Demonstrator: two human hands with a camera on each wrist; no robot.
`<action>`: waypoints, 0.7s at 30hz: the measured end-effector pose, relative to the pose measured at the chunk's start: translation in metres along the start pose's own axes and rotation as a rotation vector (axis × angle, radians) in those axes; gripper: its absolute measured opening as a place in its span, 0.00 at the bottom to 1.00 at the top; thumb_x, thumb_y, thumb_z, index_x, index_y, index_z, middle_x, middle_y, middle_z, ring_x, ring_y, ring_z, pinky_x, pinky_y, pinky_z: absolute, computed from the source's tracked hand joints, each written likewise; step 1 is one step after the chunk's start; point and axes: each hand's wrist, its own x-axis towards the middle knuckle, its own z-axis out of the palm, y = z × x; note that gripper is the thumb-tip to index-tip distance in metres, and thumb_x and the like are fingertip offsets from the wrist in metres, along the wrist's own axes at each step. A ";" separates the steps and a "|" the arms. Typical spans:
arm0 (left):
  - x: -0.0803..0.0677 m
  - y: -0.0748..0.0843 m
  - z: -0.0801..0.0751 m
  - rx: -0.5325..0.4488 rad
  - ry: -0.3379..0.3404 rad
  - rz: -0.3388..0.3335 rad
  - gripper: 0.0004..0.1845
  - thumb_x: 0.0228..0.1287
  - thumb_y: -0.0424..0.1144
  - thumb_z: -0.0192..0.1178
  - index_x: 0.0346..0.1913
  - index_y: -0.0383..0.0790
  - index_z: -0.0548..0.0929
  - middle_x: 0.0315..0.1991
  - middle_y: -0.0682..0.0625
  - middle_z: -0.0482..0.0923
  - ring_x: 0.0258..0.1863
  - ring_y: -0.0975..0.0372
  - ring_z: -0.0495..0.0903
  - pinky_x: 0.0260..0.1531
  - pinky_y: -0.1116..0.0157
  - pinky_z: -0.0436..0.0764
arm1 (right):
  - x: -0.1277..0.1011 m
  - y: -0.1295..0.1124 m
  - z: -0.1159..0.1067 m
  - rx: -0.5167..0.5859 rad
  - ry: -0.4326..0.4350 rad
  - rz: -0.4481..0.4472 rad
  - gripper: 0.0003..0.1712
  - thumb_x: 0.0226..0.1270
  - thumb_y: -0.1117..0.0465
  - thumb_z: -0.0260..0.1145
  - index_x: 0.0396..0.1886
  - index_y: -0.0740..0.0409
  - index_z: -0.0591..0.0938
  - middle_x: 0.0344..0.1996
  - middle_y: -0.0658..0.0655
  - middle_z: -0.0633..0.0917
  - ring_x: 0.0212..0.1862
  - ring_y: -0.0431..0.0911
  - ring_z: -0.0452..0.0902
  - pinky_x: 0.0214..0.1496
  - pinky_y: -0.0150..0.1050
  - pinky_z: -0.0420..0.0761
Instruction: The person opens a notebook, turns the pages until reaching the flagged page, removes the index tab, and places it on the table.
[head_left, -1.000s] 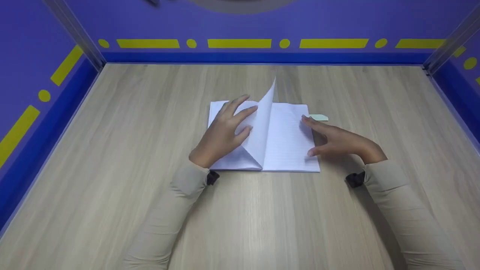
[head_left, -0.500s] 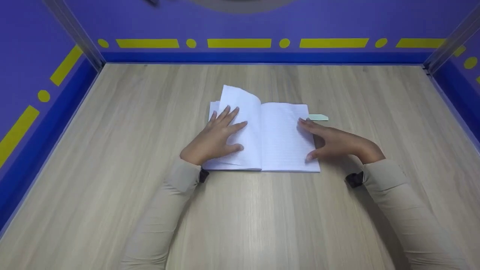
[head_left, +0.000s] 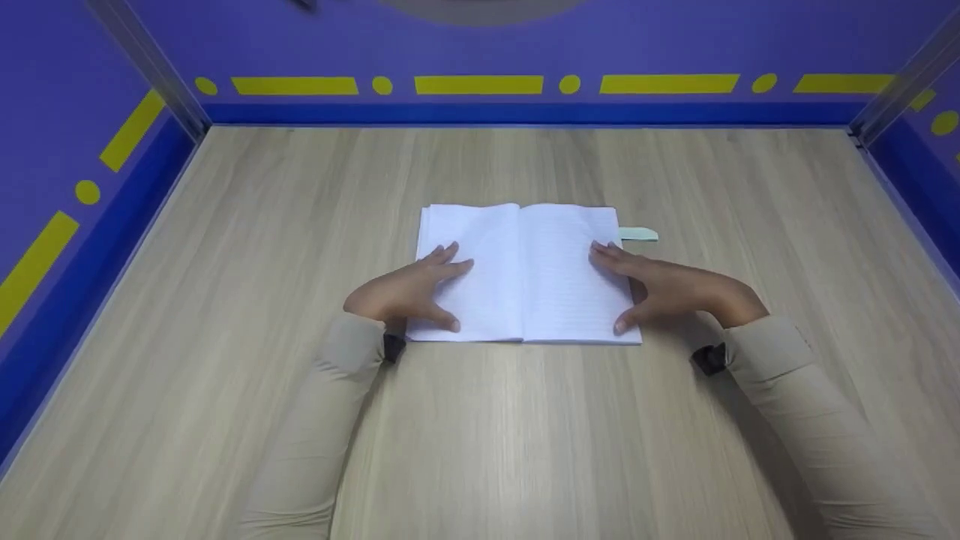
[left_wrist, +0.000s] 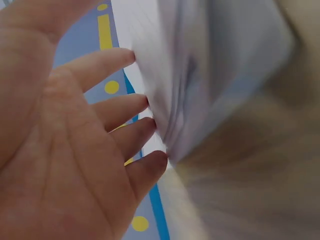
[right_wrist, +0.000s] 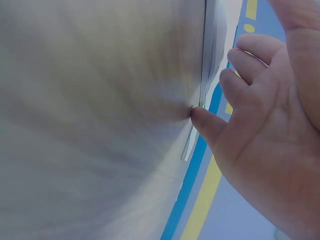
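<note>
My left hand (head_left: 405, 292) flat on the open notebook's (head_left: 525, 274) left page, fingers straight, my right hand (head_left: 675, 289) resting spread on the right page, gripping nothing, green tab (head_left: 638, 234) beside it

The right hand (right_wrist: 265, 130) fills the right side of the frame, palm toward the camera. Its fingertips (right_wrist: 200, 116) touch the edge of the notebook's (right_wrist: 212, 45) stacked pages above the blurred wooden table (right_wrist: 90, 125).

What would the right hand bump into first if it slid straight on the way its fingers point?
Probably nothing at once: the right hand points left across the open notebook, so its fingers would likely cross the pages and meet the left hand first.
</note>
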 end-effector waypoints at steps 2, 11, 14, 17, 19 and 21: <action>0.000 -0.002 0.000 -0.021 -0.017 -0.010 0.51 0.52 0.45 0.72 0.76 0.48 0.53 0.78 0.49 0.32 0.77 0.55 0.31 0.75 0.53 0.44 | -0.001 0.000 0.000 -0.003 -0.008 -0.001 0.66 0.48 0.42 0.75 0.77 0.53 0.44 0.78 0.54 0.40 0.78 0.54 0.32 0.76 0.57 0.43; 0.001 -0.009 0.001 -0.083 -0.038 -0.039 0.52 0.51 0.43 0.73 0.76 0.52 0.52 0.78 0.54 0.30 0.77 0.58 0.29 0.75 0.55 0.42 | -0.003 -0.002 0.000 -0.011 -0.053 0.031 0.65 0.49 0.43 0.75 0.77 0.53 0.44 0.78 0.56 0.38 0.78 0.57 0.29 0.75 0.61 0.37; 0.002 -0.010 0.001 -0.087 -0.041 -0.034 0.52 0.51 0.44 0.73 0.76 0.51 0.52 0.78 0.54 0.30 0.77 0.58 0.29 0.75 0.55 0.42 | -0.002 -0.001 -0.001 -0.019 -0.066 0.028 0.66 0.48 0.43 0.75 0.77 0.54 0.44 0.78 0.56 0.38 0.78 0.57 0.29 0.75 0.60 0.38; 0.002 -0.011 0.000 -0.099 -0.047 -0.019 0.53 0.50 0.43 0.73 0.76 0.50 0.52 0.78 0.52 0.29 0.77 0.57 0.28 0.75 0.54 0.40 | -0.002 0.001 -0.003 -0.032 -0.085 0.023 0.66 0.48 0.43 0.75 0.77 0.54 0.44 0.78 0.56 0.38 0.78 0.57 0.29 0.75 0.60 0.40; 0.002 -0.011 0.000 -0.103 -0.051 -0.010 0.53 0.50 0.44 0.73 0.76 0.49 0.52 0.78 0.51 0.29 0.77 0.56 0.28 0.75 0.54 0.39 | -0.002 0.001 -0.005 -0.041 -0.098 0.019 0.67 0.48 0.43 0.76 0.77 0.54 0.43 0.78 0.57 0.37 0.78 0.57 0.29 0.75 0.60 0.40; 0.002 -0.012 -0.001 -0.105 -0.053 -0.011 0.54 0.50 0.44 0.73 0.76 0.49 0.51 0.78 0.52 0.28 0.77 0.57 0.27 0.75 0.55 0.39 | -0.001 0.001 -0.006 -0.045 -0.110 0.020 0.67 0.48 0.43 0.76 0.77 0.54 0.43 0.78 0.57 0.37 0.78 0.57 0.29 0.75 0.60 0.40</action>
